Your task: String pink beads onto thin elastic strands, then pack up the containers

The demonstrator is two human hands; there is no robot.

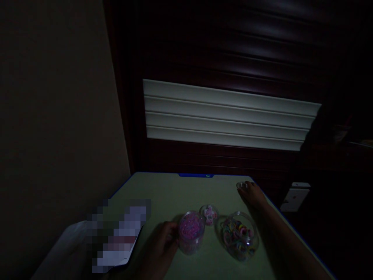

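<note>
My left hand [166, 242] is at the left side of a clear round jar [191, 232] filled with pink and purple pieces, its curled fingers touching the jar wall. At the far right of the table, my right hand [251, 193] has its fingers on a small clear round lid or dish [242, 186]. Between the hands stand a small clear dish with pink-and-white pieces [210, 214] and a larger clear round container [239, 236] holding many coloured bands. The dim light hides fine detail of the fingers.
The pale table [163, 190] has a blue edge. A pixelated flat object [122, 241] lies at the left, near a whitish item [64, 249]. A white tablet-like object [295, 197] is beyond the right edge. Behind are dark slatted panels and a wall at left.
</note>
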